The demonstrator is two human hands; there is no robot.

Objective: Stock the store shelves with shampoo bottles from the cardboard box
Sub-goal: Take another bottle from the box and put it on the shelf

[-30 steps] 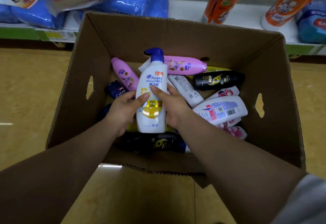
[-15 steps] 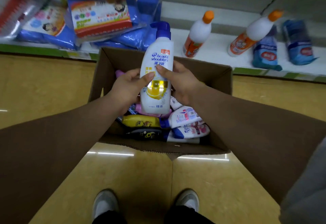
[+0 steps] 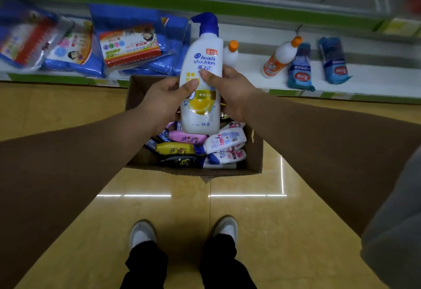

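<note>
Both hands hold the white Head & Shoulders pump bottle (image 3: 201, 104) upright above the cardboard box (image 3: 255, 152), its blue pump head towards the shelf (image 3: 376, 81) behind the box. The left hand (image 3: 168, 99) wraps the bottle's left side, thumb laid across the label. The right hand (image 3: 230, 92) grips the right side, its thumb on the front too. The bottle's base hangs over the box's far half. Inside the box a yellow bottle (image 3: 175, 148), a pink bottle (image 3: 186, 137), a black bottle (image 3: 180, 161) and white bottles (image 3: 225, 140) lie heaped together. On the shelf beyond the box sit orange-capped bottles (image 3: 279, 57) and blue packs (image 3: 300, 67).
</note>
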